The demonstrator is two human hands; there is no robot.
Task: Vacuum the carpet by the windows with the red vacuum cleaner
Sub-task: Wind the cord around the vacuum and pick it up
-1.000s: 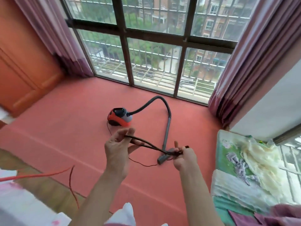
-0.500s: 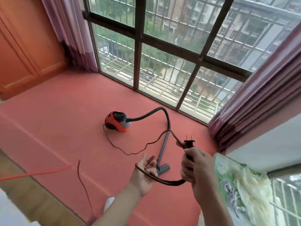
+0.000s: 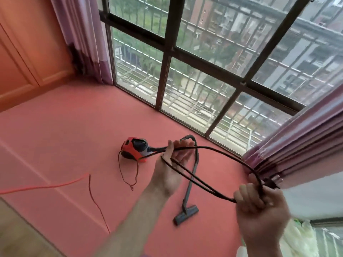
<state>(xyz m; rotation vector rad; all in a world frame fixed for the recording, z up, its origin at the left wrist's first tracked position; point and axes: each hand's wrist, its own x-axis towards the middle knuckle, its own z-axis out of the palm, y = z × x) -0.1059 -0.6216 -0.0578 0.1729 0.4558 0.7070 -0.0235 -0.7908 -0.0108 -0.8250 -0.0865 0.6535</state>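
The red vacuum cleaner [image 3: 134, 150] sits on the pink carpet [image 3: 61, 138] below the windows [image 3: 204, 71]. Its dark hose arcs over to a grey wand whose floor nozzle [image 3: 186, 214] lies on the carpet. The black power cord [image 3: 222, 152] hangs in loops between my two hands. My left hand [image 3: 171, 170] is raised in front of the vacuum, fingers spread, with the cord draped across the palm and thumb. My right hand [image 3: 259, 206] grips the bunched cord near the plug [image 3: 271, 182]. A thin stretch of cord [image 3: 128, 175] trails on the carpet from the vacuum.
Pink curtains hang at the left [image 3: 87, 43] and at the right [image 3: 300, 145] of the window. An orange cable [image 3: 42, 186] and a thin dark wire [image 3: 96, 203] lie on the carpet step at the left. Orange panelling [image 3: 27, 52] lines the left wall.
Both hands have pulled apart, drawing the cord loops longer. My left hand rose toward the vacuum and my right hand moved right and down. The view has swung toward the window.
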